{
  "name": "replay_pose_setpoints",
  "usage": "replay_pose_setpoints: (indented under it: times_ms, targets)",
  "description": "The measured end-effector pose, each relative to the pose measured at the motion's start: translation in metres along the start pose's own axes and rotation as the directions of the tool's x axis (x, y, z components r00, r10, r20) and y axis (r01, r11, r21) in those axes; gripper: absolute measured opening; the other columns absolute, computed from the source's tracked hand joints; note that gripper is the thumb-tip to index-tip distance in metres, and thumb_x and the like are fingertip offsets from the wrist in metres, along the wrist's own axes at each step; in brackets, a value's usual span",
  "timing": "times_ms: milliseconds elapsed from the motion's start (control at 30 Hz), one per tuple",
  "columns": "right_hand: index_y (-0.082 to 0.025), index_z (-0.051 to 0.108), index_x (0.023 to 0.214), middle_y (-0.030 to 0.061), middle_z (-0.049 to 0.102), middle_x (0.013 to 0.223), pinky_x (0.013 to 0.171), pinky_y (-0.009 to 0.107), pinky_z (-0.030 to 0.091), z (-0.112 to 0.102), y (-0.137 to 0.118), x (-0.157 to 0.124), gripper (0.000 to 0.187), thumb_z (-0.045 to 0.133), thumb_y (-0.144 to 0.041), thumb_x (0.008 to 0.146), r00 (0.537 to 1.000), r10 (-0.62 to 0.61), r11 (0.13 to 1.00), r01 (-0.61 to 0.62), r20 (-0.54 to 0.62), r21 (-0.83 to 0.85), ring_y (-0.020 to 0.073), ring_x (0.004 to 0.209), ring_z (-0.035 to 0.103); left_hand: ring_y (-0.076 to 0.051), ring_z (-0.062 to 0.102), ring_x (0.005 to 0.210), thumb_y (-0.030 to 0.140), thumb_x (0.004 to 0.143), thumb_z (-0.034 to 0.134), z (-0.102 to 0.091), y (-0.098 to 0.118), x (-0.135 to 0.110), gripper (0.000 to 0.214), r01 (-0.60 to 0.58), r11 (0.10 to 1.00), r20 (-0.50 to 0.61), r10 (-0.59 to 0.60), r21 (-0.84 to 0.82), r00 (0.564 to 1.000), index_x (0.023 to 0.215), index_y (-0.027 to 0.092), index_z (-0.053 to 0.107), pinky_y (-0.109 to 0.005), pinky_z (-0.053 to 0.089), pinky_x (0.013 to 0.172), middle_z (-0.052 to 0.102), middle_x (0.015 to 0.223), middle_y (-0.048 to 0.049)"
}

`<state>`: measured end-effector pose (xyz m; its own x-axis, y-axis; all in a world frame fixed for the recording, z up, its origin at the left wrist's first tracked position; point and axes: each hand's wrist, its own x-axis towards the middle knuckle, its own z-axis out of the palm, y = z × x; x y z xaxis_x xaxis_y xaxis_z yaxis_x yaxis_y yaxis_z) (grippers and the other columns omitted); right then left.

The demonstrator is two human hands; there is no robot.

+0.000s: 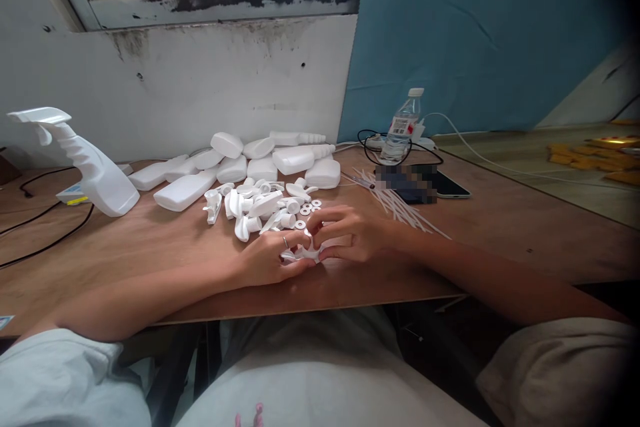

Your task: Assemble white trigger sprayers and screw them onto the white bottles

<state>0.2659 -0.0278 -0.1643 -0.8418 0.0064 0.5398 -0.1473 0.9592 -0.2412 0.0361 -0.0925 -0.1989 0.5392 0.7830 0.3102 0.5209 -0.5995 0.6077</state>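
Both hands rest on the wooden table [150, 247] near its front edge. My left hand [267, 257], a ring on one finger, and my right hand [350, 233] are closed together on a white spray trigger head [305, 253]. Just beyond them lies a pile of white trigger heads [260, 207] and a few small white washers [307, 207]. Several thin white dip tubes [400, 207] lie to the right of my right hand.
White bottles [260, 160] lie in a heap at the back. An assembled spray bottle [90, 167] stands at the left, with black cables [45, 227] nearby. A water bottle [403, 127], cords and a phone [445, 187] sit at the back right.
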Motion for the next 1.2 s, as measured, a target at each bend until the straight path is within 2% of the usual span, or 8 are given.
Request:
replay_pose_setpoints:
  times_ms: [100, 333, 533, 667, 767, 900, 1000, 1200]
  targets:
    - [-0.017, 0.066, 0.090, 0.0091, 0.065, 0.096, 0.079, 0.027, 0.050, 0.003, 0.003, -0.001, 0.006, 0.064, -0.023, 0.091, 0.999, -0.029, 1.000, 0.029, -0.023, -0.004, 0.0144, 0.087, 0.064, -0.013, 0.064, 0.076, 0.035, 0.089, 0.062, -0.003, -0.001, 0.002, 0.017, -0.113, 0.993, 0.025, 0.113, 0.015, 0.993, 0.099, 0.022, 0.066, -0.024, 0.052, 0.067, 0.071, 0.094, -0.0005]
    - [-0.016, 0.067, 0.089, 0.0097, 0.067, 0.091, 0.073, 0.027, 0.049, 0.005, 0.001, 0.000, 0.007, 0.064, -0.021, 0.091, 0.997, -0.061, 0.997, 0.059, -0.052, -0.042, 0.0143, 0.080, 0.064, -0.012, 0.064, 0.070, 0.032, 0.088, 0.064, -0.005, -0.002, 0.005, 0.015, -0.229, 0.973, -0.014, 0.229, 0.024, 0.973, 0.095, 0.019, 0.068, -0.023, 0.050, 0.066, 0.071, 0.085, -0.0008]
    - [-0.015, 0.068, 0.093, 0.0097, 0.065, 0.093, 0.075, 0.027, 0.048, 0.010, 0.004, -0.005, 0.006, 0.063, -0.017, 0.091, 0.996, -0.077, 0.995, 0.075, -0.040, -0.067, 0.0148, 0.083, 0.063, -0.012, 0.062, 0.070, 0.031, 0.088, 0.063, -0.003, 0.000, 0.005, 0.014, -0.177, 0.984, 0.000, 0.177, 0.003, 0.984, 0.091, 0.018, 0.068, -0.023, 0.048, 0.062, 0.071, 0.083, -0.0008]
    - [-0.014, 0.068, 0.091, 0.0102, 0.064, 0.094, 0.078, 0.026, 0.049, 0.013, 0.007, -0.006, 0.004, 0.065, -0.016, 0.089, 0.995, -0.061, 0.998, 0.059, -0.081, -0.029, 0.0146, 0.085, 0.062, -0.013, 0.064, 0.071, 0.033, 0.088, 0.062, -0.002, -0.004, 0.003, 0.018, -0.153, 0.988, -0.015, 0.153, 0.028, 0.988, 0.099, 0.020, 0.066, -0.024, 0.050, 0.064, 0.072, 0.088, -0.0013]
    - [-0.014, 0.066, 0.089, 0.0102, 0.063, 0.093, 0.077, 0.025, 0.050, 0.013, 0.008, -0.007, 0.006, 0.066, -0.020, 0.089, 0.995, -0.044, 0.999, 0.044, -0.089, -0.010, 0.0139, 0.083, 0.062, -0.014, 0.066, 0.076, 0.030, 0.088, 0.063, -0.002, -0.007, 0.003, 0.020, -0.224, 0.972, -0.013, 0.226, 0.069, 0.974, 0.106, 0.022, 0.063, -0.025, 0.052, 0.069, 0.072, 0.097, -0.0027]
    - [-0.015, 0.065, 0.090, 0.0096, 0.065, 0.094, 0.074, 0.026, 0.048, 0.010, 0.006, -0.007, 0.003, 0.064, -0.018, 0.090, 0.995, -0.078, 0.994, 0.072, -0.065, -0.082, 0.0137, 0.083, 0.062, -0.017, 0.066, 0.096, 0.020, 0.091, 0.059, -0.003, -0.007, 0.005, 0.024, -0.442, 0.894, -0.190, 0.447, 0.075, 0.874, 0.115, 0.020, 0.058, -0.028, 0.054, 0.080, 0.065, 0.120, -0.0100]
    - [-0.015, 0.066, 0.092, 0.0096, 0.066, 0.093, 0.073, 0.026, 0.048, 0.008, 0.002, -0.006, 0.006, 0.063, -0.020, 0.091, 0.996, -0.070, 0.994, 0.065, -0.048, -0.093, 0.0134, 0.080, 0.061, -0.015, 0.063, 0.092, 0.012, 0.093, 0.052, -0.004, -0.005, 0.008, 0.014, -0.473, 0.878, -0.344, 0.467, 0.072, 0.815, 0.105, 0.018, 0.057, -0.027, 0.053, 0.078, 0.063, 0.106, -0.0090]
    - [-0.013, 0.065, 0.096, 0.0105, 0.066, 0.094, 0.071, 0.025, 0.049, 0.000, -0.004, -0.003, 0.015, 0.056, -0.025, 0.096, 0.998, 0.023, 1.000, -0.024, -0.063, -0.015, 0.0119, 0.075, 0.060, -0.011, 0.052, 0.073, 0.010, 0.091, 0.049, -0.003, -0.006, 0.010, 0.007, -0.410, 0.911, -0.309, 0.405, 0.050, 0.861, 0.090, 0.018, 0.050, -0.024, 0.045, 0.063, 0.054, 0.085, -0.0035]
